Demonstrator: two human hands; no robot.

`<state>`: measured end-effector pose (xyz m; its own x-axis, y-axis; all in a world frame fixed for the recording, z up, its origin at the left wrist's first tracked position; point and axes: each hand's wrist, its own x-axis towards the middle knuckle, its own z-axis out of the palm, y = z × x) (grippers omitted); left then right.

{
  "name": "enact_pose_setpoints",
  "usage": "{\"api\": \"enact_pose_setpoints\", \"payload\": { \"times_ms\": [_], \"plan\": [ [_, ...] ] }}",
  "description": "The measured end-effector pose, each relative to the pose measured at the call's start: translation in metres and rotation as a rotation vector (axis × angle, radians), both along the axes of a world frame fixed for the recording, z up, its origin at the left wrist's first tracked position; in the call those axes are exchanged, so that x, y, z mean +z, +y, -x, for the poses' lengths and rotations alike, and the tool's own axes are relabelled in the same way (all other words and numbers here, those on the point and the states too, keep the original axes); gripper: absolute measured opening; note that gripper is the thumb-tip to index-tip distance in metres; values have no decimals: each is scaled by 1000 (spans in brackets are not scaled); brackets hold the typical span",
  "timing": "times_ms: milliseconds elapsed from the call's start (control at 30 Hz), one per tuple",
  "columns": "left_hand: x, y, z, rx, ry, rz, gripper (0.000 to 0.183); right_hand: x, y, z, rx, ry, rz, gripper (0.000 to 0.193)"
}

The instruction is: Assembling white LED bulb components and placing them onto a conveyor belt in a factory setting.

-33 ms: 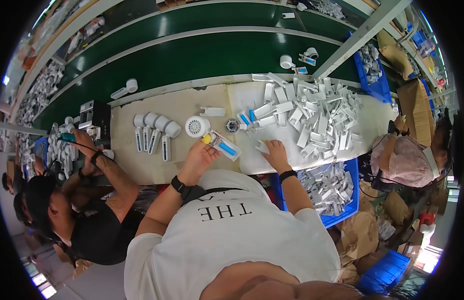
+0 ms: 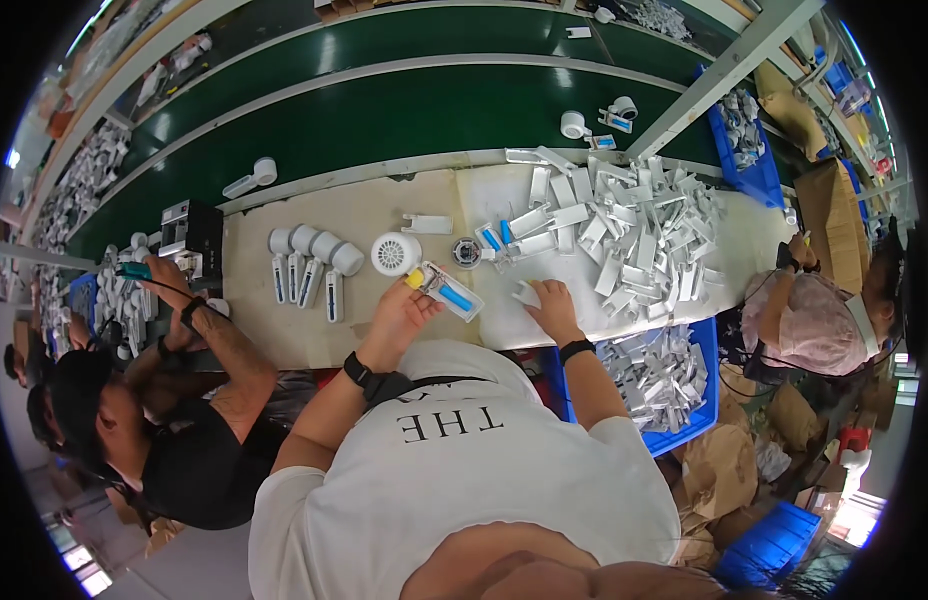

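My left hand [image 2: 399, 318] is closed on a white plastic handle housing [image 2: 460, 298] with a blue cylindrical battery inside. A yellow patch shows by the fingertips at the housing's upper end; I cannot make out what it is. My right hand [image 2: 554, 311] pinches a small white plastic piece [image 2: 525, 293], partly hidden by the fingers. Beyond my hands lie a round white slotted head [image 2: 395, 254], a small round part with a dark centre [image 2: 466, 252] and a white shell [image 2: 426, 224]. Blue batteries [image 2: 498, 236] sit in open housings nearby.
Several white round-headed handheld units [image 2: 324, 255] lie in a row at left. A heap of white shells [image 2: 639, 235] covers the table's right, with a blue bin [image 2: 709, 400] of similar parts below. Co-workers [image 2: 199, 440] sit at left and right. A green conveyor [image 2: 384, 115] runs behind.
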<state>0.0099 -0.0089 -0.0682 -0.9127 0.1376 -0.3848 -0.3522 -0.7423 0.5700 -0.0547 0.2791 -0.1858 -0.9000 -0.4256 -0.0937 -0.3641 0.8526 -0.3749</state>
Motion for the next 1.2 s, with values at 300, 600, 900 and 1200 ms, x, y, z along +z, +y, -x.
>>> {"api": "enact_pose_setpoints", "payload": {
  "times_ms": [300,600,900,1200],
  "plan": [
    [12,2,-7,168,180,244,32,156,-90,-27,304,79,777,53],
    [13,0,-11,185,170,177,32,157,-111,-38,558,338,421,49],
    [13,5,-12,224,158,215,34,161,-120,-34,263,296,585,53],
    [18,20,-12,455,200,216,28,171,-148,-42,179,363,429,54]
  ]
}}
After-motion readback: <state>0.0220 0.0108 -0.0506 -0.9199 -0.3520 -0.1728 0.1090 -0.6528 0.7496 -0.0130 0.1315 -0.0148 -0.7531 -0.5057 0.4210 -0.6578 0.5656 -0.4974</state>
